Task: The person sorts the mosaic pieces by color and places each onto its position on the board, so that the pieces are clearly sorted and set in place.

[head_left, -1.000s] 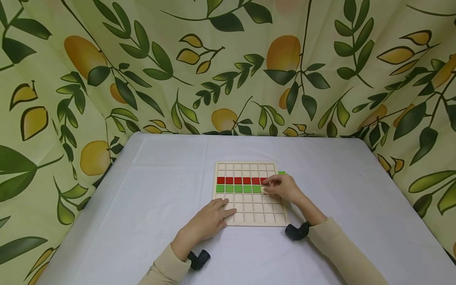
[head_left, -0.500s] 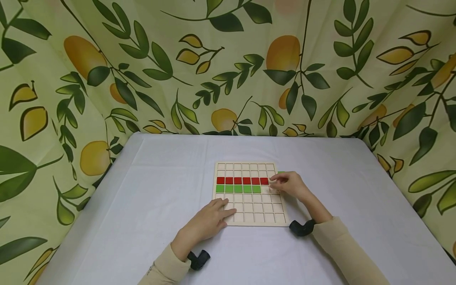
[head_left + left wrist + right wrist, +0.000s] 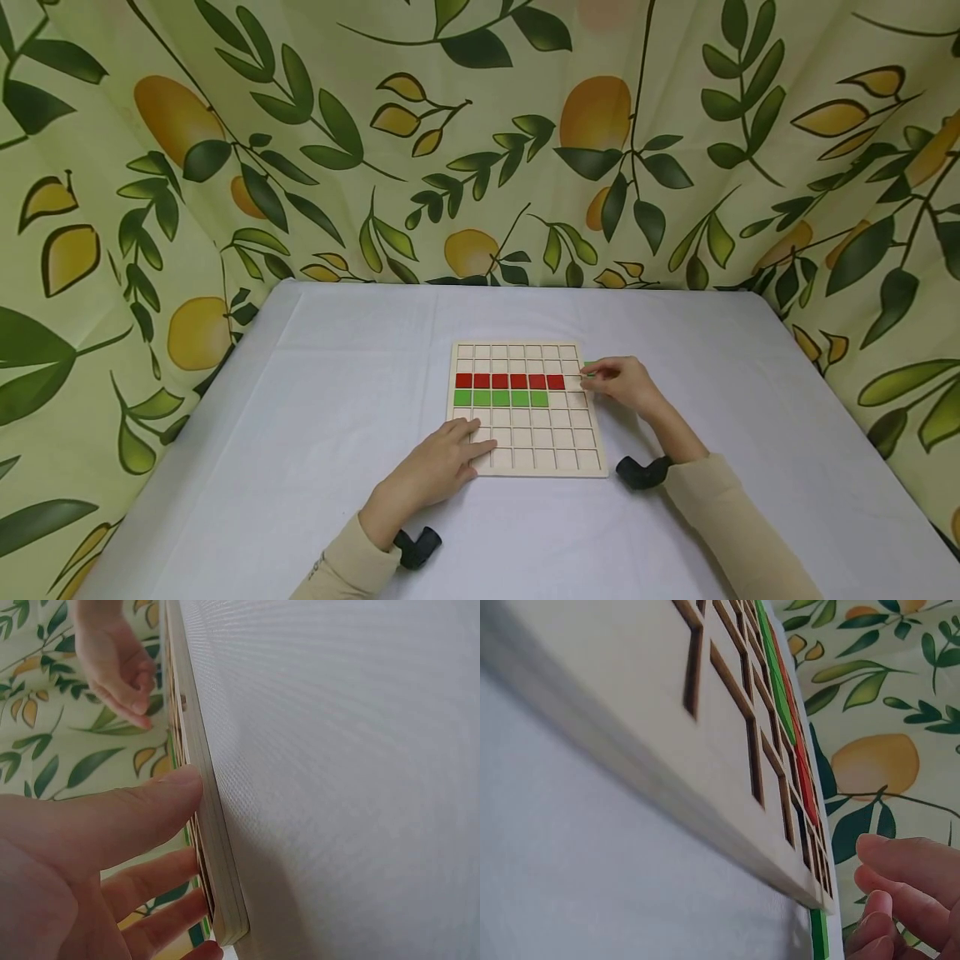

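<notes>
A pale wooden grid board lies on the table. Across it run a row of red square tiles and, just below, a row of green square tiles. My left hand rests on its lower left corner with fingers spread; in the left wrist view the thumb touches the board's edge. By the upper right edge is my right hand, thumb and fingertips loosely bent, with no tile visible between them in the right wrist view. A green piece lies beside the board, mostly hidden by this hand in the head view.
A white cloth covers the table. Behind it and along both sides hangs a curtain printed with leaves and fruit. Dark wrist devices sit below each hand, the left one and the right one.
My right hand has left the last red tile in the row and moved right, to the board's edge beside the green piece. My left hand has stayed in place.
</notes>
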Demonstrator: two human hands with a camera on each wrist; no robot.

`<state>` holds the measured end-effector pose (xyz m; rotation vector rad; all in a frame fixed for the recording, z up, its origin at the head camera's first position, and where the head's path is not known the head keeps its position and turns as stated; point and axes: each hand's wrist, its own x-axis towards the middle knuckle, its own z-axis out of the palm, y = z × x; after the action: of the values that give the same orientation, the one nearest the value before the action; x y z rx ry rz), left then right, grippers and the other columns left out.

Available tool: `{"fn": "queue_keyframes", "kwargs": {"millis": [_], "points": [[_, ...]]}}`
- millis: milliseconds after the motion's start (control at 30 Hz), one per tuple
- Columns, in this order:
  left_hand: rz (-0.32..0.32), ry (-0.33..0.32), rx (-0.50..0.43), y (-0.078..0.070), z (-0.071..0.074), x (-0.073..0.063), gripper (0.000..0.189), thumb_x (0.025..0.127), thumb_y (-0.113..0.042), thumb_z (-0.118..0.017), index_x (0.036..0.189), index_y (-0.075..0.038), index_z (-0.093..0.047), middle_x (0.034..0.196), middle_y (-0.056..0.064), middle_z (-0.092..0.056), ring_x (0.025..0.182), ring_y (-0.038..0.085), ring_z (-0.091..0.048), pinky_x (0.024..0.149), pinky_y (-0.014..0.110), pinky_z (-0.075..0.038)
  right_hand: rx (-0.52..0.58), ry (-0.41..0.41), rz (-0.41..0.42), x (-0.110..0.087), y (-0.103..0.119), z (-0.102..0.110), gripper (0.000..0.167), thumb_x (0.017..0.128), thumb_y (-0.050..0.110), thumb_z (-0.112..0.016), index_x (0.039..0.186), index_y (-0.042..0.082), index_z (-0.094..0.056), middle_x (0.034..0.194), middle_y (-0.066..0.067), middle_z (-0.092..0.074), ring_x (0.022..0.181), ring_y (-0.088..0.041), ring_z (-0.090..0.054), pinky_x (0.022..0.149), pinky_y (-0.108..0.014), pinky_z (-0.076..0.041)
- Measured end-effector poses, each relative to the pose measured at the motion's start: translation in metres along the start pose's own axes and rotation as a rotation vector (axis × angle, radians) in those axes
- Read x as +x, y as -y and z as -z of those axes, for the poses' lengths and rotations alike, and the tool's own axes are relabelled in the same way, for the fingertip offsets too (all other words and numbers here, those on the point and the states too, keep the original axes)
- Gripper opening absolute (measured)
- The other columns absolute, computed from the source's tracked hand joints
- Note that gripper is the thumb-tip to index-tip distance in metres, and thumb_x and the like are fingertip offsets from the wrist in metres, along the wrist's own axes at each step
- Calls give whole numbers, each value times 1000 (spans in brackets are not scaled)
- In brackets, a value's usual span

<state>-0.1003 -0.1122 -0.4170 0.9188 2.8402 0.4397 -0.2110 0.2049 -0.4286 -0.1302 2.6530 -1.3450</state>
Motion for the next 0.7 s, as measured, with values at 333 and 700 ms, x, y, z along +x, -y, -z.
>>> {"fn": "queue_keyframes", "kwargs": {"millis": [333, 700], "points": [[8, 8, 11, -1, 2, -1, 41, 91, -17, -65, 132, -18, -60, 142, 14, -52, 134, 32, -47, 112, 44, -44, -5, -13, -18, 5, -7, 7, 32, 82, 9, -73, 109, -8, -68, 65, 6, -52, 53, -4, -42, 48, -19, -37], [8, 2, -9, -1, 0, -1, 41, 91, -16, -65, 131, -17, -61, 142, 14, -52, 135, 33, -46, 112, 45, -44, -22, 19, -41, 14, -15, 15, 35, 81, 10, -74, 110, -8, -67, 66, 6, -50, 54, -4, -42, 49, -19, -38]]}}
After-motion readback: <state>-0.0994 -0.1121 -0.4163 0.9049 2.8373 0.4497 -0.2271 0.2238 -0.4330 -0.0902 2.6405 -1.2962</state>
